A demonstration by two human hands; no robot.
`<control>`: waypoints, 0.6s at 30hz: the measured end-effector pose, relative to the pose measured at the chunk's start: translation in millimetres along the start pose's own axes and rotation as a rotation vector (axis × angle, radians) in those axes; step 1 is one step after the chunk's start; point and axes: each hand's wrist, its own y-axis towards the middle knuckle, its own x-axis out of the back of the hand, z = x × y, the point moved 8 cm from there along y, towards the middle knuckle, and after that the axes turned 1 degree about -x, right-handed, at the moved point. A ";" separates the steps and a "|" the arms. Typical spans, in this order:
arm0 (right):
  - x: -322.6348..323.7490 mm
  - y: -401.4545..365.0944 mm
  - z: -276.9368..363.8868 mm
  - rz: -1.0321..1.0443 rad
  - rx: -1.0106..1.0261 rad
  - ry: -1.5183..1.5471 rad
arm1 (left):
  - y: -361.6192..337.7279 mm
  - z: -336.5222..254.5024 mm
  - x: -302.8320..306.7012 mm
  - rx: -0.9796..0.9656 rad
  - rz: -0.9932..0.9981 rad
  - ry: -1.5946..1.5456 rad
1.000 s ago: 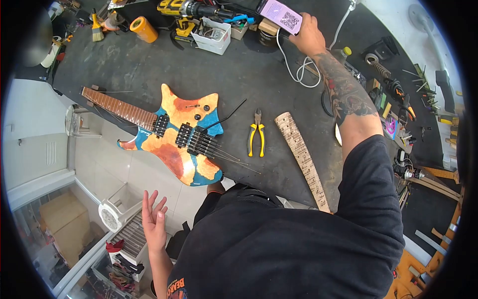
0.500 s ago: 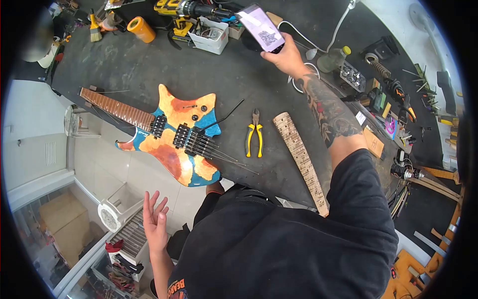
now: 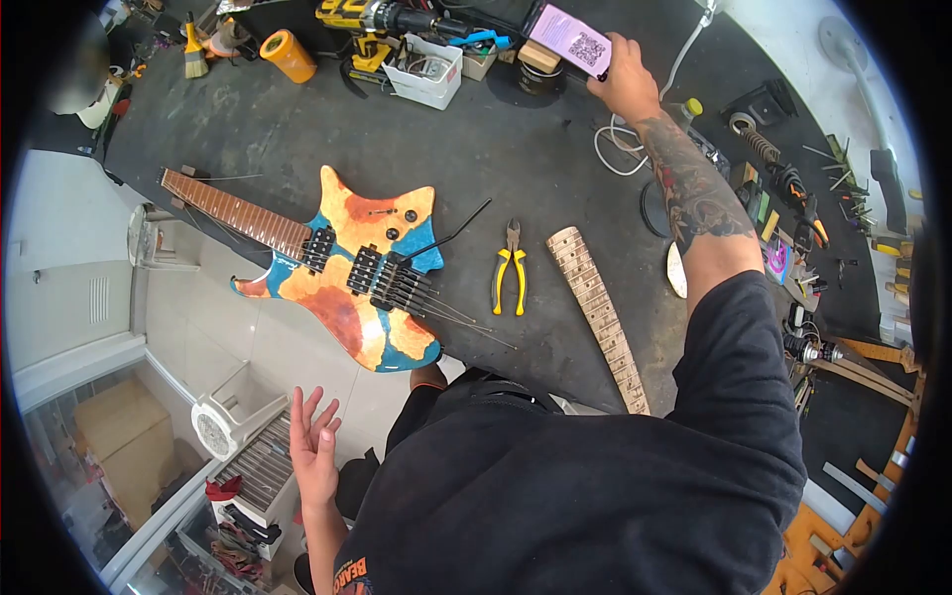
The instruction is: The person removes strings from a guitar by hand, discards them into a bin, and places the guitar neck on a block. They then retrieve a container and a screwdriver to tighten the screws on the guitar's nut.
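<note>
My right hand [image 3: 629,84] grips a smartphone [image 3: 563,38] by its near end, over the back of the bench. A black-and-white code shows on its lit screen. My left hand [image 3: 313,451] is raised beside my body, empty, its fingers spread. On the bench lies a headless electric guitar [image 3: 342,307] in blue, amber and reddish patches, with loose strings trailing from its bridge. To its right rest yellow-handled cutting pliers [image 3: 510,270] and a separate fretted guitar neck [image 3: 597,317], whose lower end is partly hidden by my shirt.
A yellow drill [image 3: 369,45], a white box [image 3: 424,74] and an orange container [image 3: 288,56] stand along the back. A white cable [image 3: 617,149] loops below my right hand. Tools crowd the right side. A white stool [image 3: 223,421] stands on the floor at left.
My right hand has moved the phone to the right and farther back; the code on its screen now shows clearly. My left hand stays nearly in place. The guitar, pliers and neck have not moved.
</note>
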 end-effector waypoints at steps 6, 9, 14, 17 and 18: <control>-13.7 5.4 5.1 0.029 0.078 -0.036 | -4.0 5.7 0.1 0.024 0.002 -0.003; -14.6 9.7 9.1 0.034 0.101 -0.051 | -5.3 5.9 -4.6 0.034 0.019 -0.009; -20.8 11.8 13.4 -0.025 0.110 -0.163 | -5.9 10.3 -3.9 0.039 0.011 -0.022; -20.7 10.1 17.8 -0.109 0.133 -0.234 | -5.0 9.9 -3.2 0.037 0.010 -0.019; -18.0 7.7 23.7 -0.118 0.133 -0.250 | -4.4 9.5 -3.2 0.036 0.010 -0.017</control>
